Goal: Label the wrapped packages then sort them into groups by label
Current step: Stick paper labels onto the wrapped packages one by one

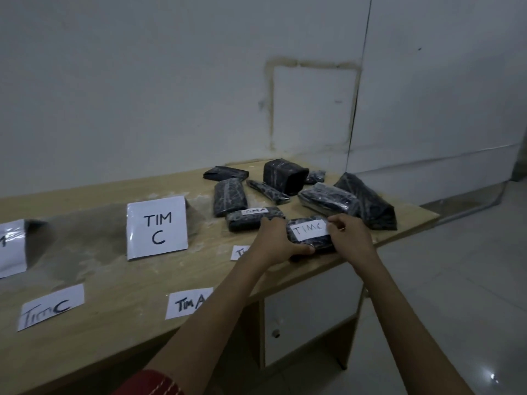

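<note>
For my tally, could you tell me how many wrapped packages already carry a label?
2: the TIM C package held near the table's front edge, and the TIM A package just behind the left hand. Other labels may be hidden.

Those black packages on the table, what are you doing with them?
A person is sticking paper labels onto black wrapped packages. Right now the left hand steadies one package near the table edge while the right hand presses a TIM C label onto it. Just behind, another package already has a TIM A label. The other packages show no labels yet. A standing TIM C sign marks a sorting spot, and loose labels lie waiting.
</note>
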